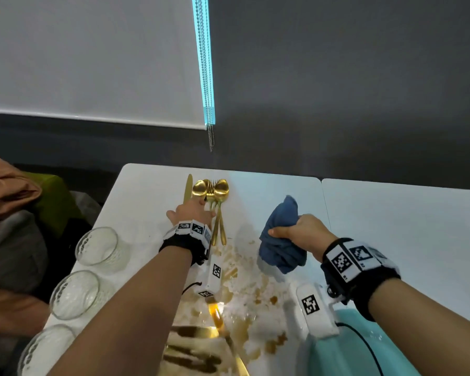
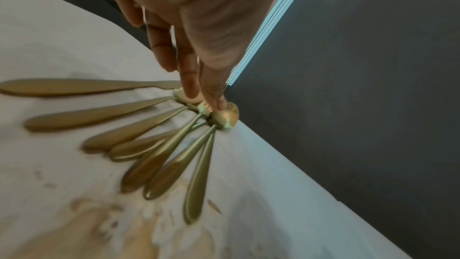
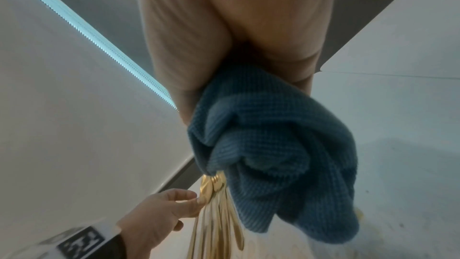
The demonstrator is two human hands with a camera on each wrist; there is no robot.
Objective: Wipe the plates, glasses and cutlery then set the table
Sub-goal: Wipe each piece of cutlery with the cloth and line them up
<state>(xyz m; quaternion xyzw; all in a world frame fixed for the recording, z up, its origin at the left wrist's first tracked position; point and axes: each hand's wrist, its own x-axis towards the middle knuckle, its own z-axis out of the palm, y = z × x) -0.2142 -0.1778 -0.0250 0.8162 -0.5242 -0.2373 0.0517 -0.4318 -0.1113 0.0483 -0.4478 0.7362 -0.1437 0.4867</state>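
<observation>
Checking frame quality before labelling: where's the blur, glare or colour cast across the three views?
Head view: sharp at the gold cutlery and blue cloth, blurred with glare at the lower edge; a cyan strip of light tints the table bluish. Left wrist view: handles smeared, left hand soft. Right wrist view: right hand out of focus, cloth weave crisp.

Head view overhead, wrist views close, low, sharing gold cutlery (image 2: 174,155).

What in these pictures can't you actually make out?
- Head view: the left hand covers the middle of the gold cutlery, so the piece count is unclear.
- Head view: the plate is blurred and cut off by the bottom edge.
- Right wrist view: the blue cloth hides the right hand's fingers.
</observation>
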